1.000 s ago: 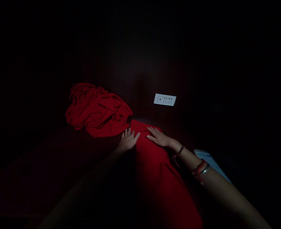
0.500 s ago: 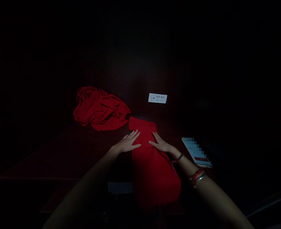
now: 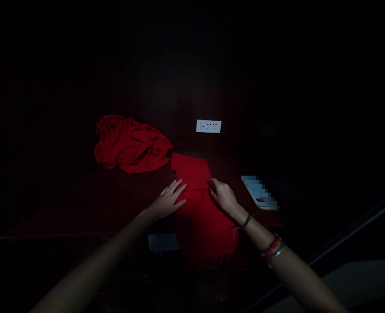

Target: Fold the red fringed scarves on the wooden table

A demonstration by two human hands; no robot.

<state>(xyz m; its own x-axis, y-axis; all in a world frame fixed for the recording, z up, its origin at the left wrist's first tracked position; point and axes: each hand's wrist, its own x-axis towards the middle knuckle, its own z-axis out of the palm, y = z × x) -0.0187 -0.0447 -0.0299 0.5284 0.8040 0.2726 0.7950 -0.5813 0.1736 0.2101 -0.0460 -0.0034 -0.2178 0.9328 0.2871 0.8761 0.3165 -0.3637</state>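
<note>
A red fringed scarf (image 3: 205, 221) lies partly folded on the dark table, its fringed end hanging over the front edge. The folded layer at the far end makes a straight crease line across it. My left hand (image 3: 169, 201), a ring on one finger, rests on the scarf's left edge with fingers spread. At the right end of that line, my right hand (image 3: 224, 195) has its fingers curled in and pinches the scarf's edge; the fingertips are partly hidden. Behind and to the left lies a crumpled heap of red fringed cloth (image 3: 133, 148).
A phone (image 3: 254, 189) with a lit, partly blurred screen lies on the table right of my right hand. A white wall socket (image 3: 208, 126) is on the dark back wall. The table's (image 3: 81, 208) front edge runs below my wrists. Surroundings are very dark.
My right hand has gone from lying flat with spread fingers to a pinch on the scarf's right edge. My left hand stays spread at the left edge. The whole view has shifted slightly.
</note>
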